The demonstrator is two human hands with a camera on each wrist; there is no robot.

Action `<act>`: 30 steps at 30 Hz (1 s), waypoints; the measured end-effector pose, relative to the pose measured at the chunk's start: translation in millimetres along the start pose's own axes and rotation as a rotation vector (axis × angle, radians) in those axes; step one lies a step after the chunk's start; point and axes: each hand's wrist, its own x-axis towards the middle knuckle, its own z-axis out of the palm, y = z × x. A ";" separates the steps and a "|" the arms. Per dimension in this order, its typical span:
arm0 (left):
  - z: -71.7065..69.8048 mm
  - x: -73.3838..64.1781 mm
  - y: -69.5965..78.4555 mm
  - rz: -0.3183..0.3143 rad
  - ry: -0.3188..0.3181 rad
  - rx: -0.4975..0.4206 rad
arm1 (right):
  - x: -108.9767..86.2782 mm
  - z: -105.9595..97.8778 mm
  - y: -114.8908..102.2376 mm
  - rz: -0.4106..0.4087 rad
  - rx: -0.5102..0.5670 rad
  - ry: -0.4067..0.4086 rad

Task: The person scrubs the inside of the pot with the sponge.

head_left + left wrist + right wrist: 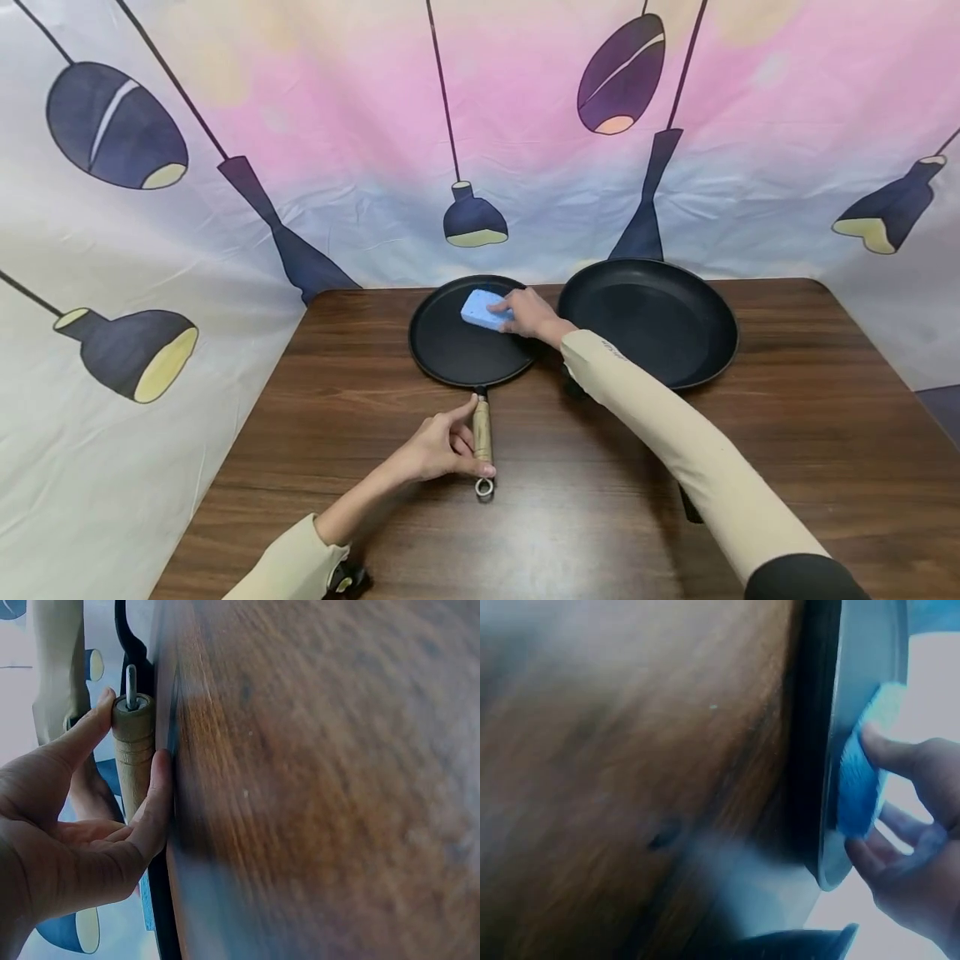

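A flat black pan (446,346) lies near the table's back edge, its wooden handle (482,429) with a metal ring toward me. My left hand (435,446) holds that handle from the left, thumb and fingers spread along it; in the left wrist view the handle (133,769) shows between the digits. Over the pan's right half, my right hand (531,314) grips a light blue sponge (478,310). The right wrist view has the sponge (864,780) against the pan's surface, pinched by thumb and fingers.
A larger, deeper black frying pan (648,325) stands right beside the flat pan, its handle partly hidden under my right sleeve (690,442). Both rest on a brown wooden table (352,383). A cloth backdrop (375,192) with printed lamps hangs just behind the table's back edge.
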 end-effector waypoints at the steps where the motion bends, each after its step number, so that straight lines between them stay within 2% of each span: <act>1: 0.0 0.3 0.4 0.001 -0.003 0.003 | -5.7 -1.0 -0.9 -0.043 0.001 -0.022; 6: -3.2 -2.0 -0.5 0.015 0.002 0.029 | -27.6 0.6 -18.1 -0.258 0.022 -0.141; 10: -5.4 -3.4 -1.5 0.023 0.007 0.023 | -32.7 6.1 -30.6 -0.346 0.019 -0.200; 13: -3.6 -1.4 -0.9 0.040 0.000 0.007 | -32.3 5.8 -28.6 -0.303 0.031 -0.204; 16: -1.1 1.2 0.3 0.040 -0.005 0.004 | -26.2 2.6 -19.2 -0.215 0.031 -0.151; 21: 0.9 1.7 1.2 0.020 -0.010 0.015 | -5.8 0.4 0.3 0.033 -0.073 0.024; 24: 1.5 1.7 2.1 0.019 -0.013 0.012 | 1.1 -0.8 7.5 0.138 -0.111 0.055; 27: 0.8 1.3 2.5 0.014 -0.011 0.008 | 0.0 -3.7 9.2 0.108 -0.082 0.027; 30: -1.4 -0.4 0.6 0.004 -0.001 0.014 | -7.3 -5.9 3.7 -0.028 -0.056 -0.002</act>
